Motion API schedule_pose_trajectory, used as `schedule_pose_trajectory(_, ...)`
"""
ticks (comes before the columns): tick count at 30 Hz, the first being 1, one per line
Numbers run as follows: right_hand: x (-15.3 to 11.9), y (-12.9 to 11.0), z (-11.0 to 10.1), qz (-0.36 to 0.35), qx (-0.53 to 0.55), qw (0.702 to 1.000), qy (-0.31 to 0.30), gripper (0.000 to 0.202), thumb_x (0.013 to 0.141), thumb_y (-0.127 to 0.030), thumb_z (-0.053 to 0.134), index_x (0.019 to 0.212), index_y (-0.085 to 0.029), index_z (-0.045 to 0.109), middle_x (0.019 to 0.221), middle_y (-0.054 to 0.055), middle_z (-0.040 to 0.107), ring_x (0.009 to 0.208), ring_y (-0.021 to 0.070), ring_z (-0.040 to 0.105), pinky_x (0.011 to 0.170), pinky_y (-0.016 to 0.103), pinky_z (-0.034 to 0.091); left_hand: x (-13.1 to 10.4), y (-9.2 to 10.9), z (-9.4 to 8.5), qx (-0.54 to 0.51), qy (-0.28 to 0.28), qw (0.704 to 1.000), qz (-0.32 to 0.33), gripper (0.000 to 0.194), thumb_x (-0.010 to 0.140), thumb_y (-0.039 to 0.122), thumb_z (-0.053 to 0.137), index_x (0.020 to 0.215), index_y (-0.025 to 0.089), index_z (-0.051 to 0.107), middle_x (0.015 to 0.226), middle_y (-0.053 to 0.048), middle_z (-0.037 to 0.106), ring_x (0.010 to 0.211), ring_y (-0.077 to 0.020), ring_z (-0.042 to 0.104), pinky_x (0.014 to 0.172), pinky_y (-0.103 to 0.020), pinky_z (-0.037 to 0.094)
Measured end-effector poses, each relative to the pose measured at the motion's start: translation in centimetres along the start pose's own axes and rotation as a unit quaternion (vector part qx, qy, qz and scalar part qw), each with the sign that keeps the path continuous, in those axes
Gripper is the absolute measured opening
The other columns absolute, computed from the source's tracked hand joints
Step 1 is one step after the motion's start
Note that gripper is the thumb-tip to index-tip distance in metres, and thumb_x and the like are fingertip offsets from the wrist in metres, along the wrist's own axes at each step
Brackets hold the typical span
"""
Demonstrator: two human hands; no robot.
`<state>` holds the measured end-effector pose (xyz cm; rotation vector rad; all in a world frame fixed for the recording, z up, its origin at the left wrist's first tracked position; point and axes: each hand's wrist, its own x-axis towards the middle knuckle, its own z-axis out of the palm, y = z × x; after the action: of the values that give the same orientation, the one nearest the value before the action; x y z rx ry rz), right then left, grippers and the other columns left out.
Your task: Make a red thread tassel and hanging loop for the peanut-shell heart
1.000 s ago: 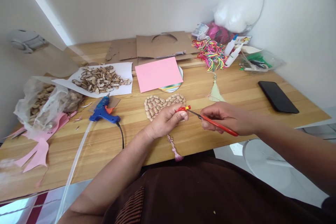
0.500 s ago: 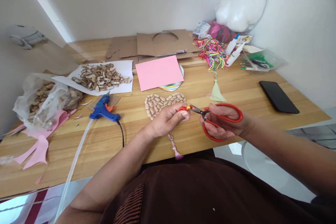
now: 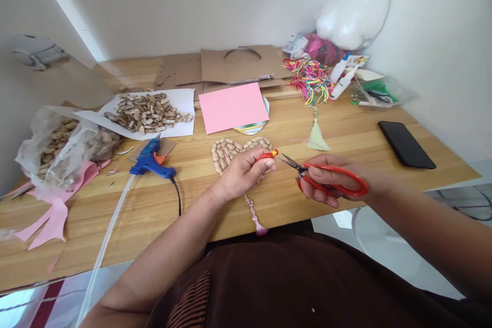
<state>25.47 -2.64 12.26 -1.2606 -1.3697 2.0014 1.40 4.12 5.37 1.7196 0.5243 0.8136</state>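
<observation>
My left hand (image 3: pixel 248 170) pinches a small red-and-yellow bundle of cord (image 3: pixel 268 155), its tip poking out past the thumb. In my right hand (image 3: pixel 326 179) is a pair of red-handled scissors (image 3: pixel 336 177), the slim dark blades pointing at the cord with a small gap between. Beneath my left hand lies a heart covered in peanut shells (image 3: pixel 226 151), partly hidden by the hand. A pink tassel (image 3: pixel 259 225) hangs down from below it near the table edge. Behind the scissors lies a pale green tassel (image 3: pixel 317 133).
A blue glue gun (image 3: pixel 151 164) with a cord rests left of centre. Peanut shells (image 3: pixel 148 113) lie on white paper, beside a plastic bag (image 3: pixel 54 148). Pink card (image 3: pixel 234 107), colourful cords (image 3: pixel 309 77), glue bottles (image 3: pixel 344 82) and cardboard (image 3: pixel 234 56) lie behind; a phone (image 3: pixel 406 144) is right.
My right hand has drawn the scissors slightly right, away from the cord's tip, and the handles have come closer together. My left hand has barely moved.
</observation>
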Motion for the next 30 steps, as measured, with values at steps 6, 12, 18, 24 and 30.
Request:
schedule_pose_trajectory(6,0.5,-0.3,1.0,0.015,0.006,1.0,0.024,0.055,0.077,-0.066,0.078,0.072,-0.012,0.071,0.058,-0.001,0.057,0.043,0.0066,0.052,0.036,0.016,0.04,0.0,0.5,0.1,0.019,0.005,1.0,-0.002,0.044,0.101,0.055,0.053,0.086,0.016,0.066,0.074,-0.001,0.058,0.07,-0.0141,0.051,0.068,-0.027,0.041)
schedule_pose_trajectory(12,0.5,-0.2,1.0,0.014,-0.004,0.999,0.046,0.054,0.075,-0.066,0.08,0.071,-0.013,0.071,0.058,-0.002,0.059,0.042,0.0064,0.051,0.037,0.017,0.043,-0.2,0.5,0.0,0.034,0.009,0.999,-0.005,0.043,0.101,0.055,0.052,0.088,0.016,0.067,0.074,-0.002,0.06,0.071,-0.015,0.054,0.067,-0.026,0.042)
schedule_pose_trajectory(18,0.4,-0.3,1.1,0.025,-0.012,0.998,0.059,0.057,0.076,-0.069,0.078,0.071,-0.013,0.07,0.057,-0.002,0.058,0.042,0.0058,0.051,0.039,0.017,0.043,-0.2,0.5,0.1,0.045,0.016,0.999,-0.004,0.041,0.101,0.053,0.054,0.09,0.016,0.068,0.075,-0.002,0.062,0.072,-0.0153,0.056,0.068,-0.026,0.044)
schedule_pose_trajectory(24,0.4,-0.2,1.3,0.03,-0.017,0.997,0.072,0.058,0.074,-0.071,0.079,0.071,-0.013,0.069,0.057,-0.002,0.058,0.043,0.006,0.051,0.04,0.018,0.045,-0.2,0.8,0.2,0.078,0.03,0.996,0.008,0.041,0.102,0.052,0.054,0.087,0.016,0.067,0.074,-0.002,0.064,0.072,-0.0152,0.057,0.069,-0.027,0.044)
schedule_pose_trajectory(30,0.1,-0.8,1.4,0.056,-0.05,0.994,0.085,0.055,0.07,-0.067,0.083,0.073,-0.015,0.067,0.06,-0.002,0.058,0.047,0.0075,0.052,0.044,0.019,0.045,-0.2,0.7,0.1,0.141,0.034,0.989,0.041,0.043,0.103,0.051,0.051,0.08,0.017,0.063,0.072,-0.002,0.063,0.068,-0.0142,0.055,0.068,-0.026,0.043)
